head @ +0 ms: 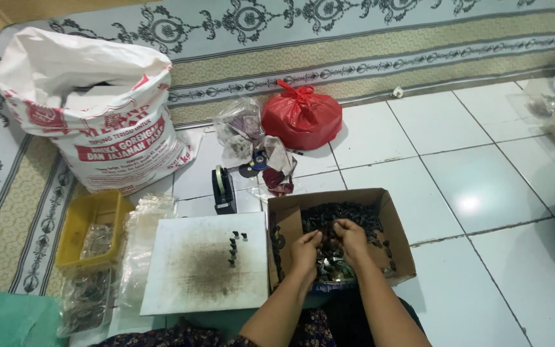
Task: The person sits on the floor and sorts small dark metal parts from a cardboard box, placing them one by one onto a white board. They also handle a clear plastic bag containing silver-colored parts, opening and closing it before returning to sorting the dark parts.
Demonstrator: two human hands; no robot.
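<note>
Low and centre in the frame, both hands sit inside the open brown cardboard box (390, 212) of small dark metal pieces (338, 215). The left hand (307, 244) and right hand (351, 236) are side by side, fingers curled down into the heap; whether they grip anything cannot be told. More pieces lie just beyond both hands, equally near. A white board (187, 266) lies to the left.

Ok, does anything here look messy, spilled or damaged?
The white flat board carries a dark smudged stain, with a few small dark pieces loose on it. Both hands, left and right, are inside the brown cardboard box.
</note>
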